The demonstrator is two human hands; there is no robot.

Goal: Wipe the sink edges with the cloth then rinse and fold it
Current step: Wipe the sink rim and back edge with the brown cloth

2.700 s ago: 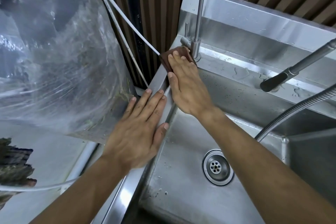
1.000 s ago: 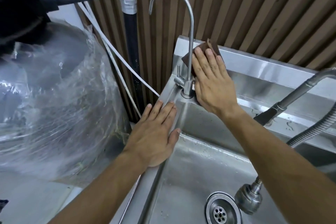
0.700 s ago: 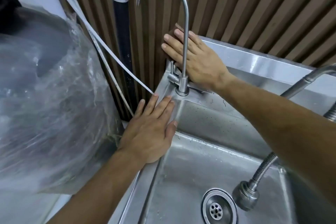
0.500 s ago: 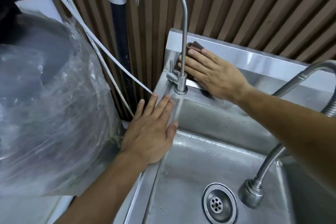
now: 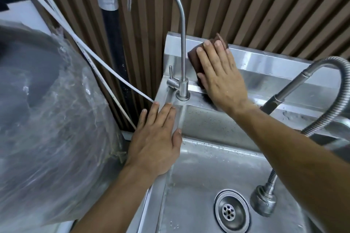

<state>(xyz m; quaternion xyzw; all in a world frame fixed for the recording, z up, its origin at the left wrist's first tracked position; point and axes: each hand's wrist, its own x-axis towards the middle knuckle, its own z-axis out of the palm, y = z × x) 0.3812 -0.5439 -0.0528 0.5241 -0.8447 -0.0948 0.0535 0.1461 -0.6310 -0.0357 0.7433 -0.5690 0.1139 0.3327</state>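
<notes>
A brown cloth (image 5: 196, 61) lies flat against the steel backsplash (image 5: 274, 64) of the sink, just right of the thin gooseneck tap (image 5: 182, 47). My right hand (image 5: 220, 77) presses on the cloth with fingers spread, pointing up; most of the cloth is hidden under it. My left hand (image 5: 158, 140) rests flat, palm down, on the sink's left rim (image 5: 162, 92) near the back corner, holding nothing. The wet basin (image 5: 204, 176) lies below both hands.
A drain (image 5: 232, 211) sits in the basin floor, with a flexible hose sprayer (image 5: 263, 202) hanging beside it. A large plastic-wrapped tank (image 5: 47, 109) stands left of the sink. White tubing (image 5: 106, 73) and a black pipe (image 5: 113, 43) run along the slatted wall.
My right hand slid the cloth from behind the tap to its right along the backsplash, fingers now pointing up. My left hand stayed on the left rim.
</notes>
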